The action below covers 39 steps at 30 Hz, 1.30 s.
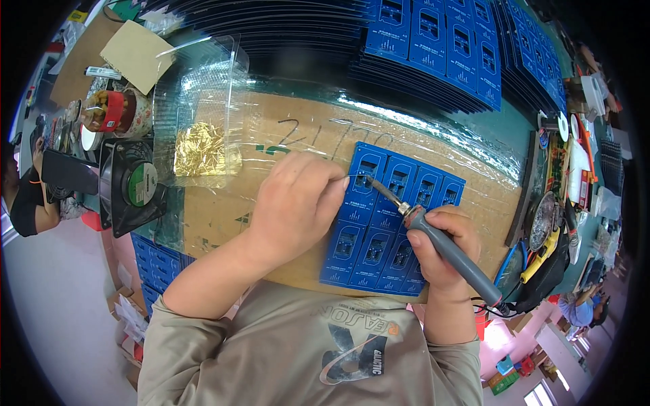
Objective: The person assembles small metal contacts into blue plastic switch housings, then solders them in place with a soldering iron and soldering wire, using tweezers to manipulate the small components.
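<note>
A blue circuit board panel (374, 252), divided into several like sections, lies in front of me on the cardboard-covered bench. My right hand (443, 250) is closed round the grey handle of a soldering iron (469, 273). The iron slants up and left, its tip at the cutout of the panel's upper left section. Pinched between thumb and fingers, a thin strand of what looks like solder wire (355, 176) reaches from my left hand (292, 199) to that same spot. Whether tip and wire touch is too small to tell.
Left of the panel stands a clear plastic tray (162, 149) with many gold-coloured pins (203, 150). A black fan (132, 186) and a jar (112, 111) are farther left. Stacked blue boards (433, 40) rise at the back. Tools, including yellow-handled cutters (542, 257), lie at the right.
</note>
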Each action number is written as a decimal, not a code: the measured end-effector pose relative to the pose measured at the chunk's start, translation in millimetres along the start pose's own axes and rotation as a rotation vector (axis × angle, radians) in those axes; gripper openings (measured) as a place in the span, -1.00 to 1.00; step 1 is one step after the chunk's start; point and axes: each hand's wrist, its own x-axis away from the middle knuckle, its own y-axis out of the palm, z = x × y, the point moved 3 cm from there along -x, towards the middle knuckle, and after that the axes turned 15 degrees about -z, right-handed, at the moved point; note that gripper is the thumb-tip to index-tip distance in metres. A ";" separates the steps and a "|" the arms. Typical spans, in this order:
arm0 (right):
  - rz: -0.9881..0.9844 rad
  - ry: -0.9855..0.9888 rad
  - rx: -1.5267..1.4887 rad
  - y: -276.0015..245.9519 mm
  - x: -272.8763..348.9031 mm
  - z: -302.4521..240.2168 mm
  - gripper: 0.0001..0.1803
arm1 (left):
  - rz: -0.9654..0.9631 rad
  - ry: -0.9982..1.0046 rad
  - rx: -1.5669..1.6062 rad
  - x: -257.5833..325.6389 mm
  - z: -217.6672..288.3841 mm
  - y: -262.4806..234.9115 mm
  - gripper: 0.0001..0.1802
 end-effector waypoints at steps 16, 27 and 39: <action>0.002 0.012 -0.001 1.9 -1.9 0.4 -0.53 | 0.013 -0.031 0.000 -3.1 0.0 -3.0 -0.90; 0.006 0.002 0.005 2.6 -1.7 0.6 -0.53 | 0.012 -0.026 0.006 -1.8 -1.5 -2.2 -0.90; -0.030 -0.020 0.066 0.8 -8.2 -8.5 -0.52 | 0.021 -0.031 0.012 0.5 -2.5 -4.2 -0.90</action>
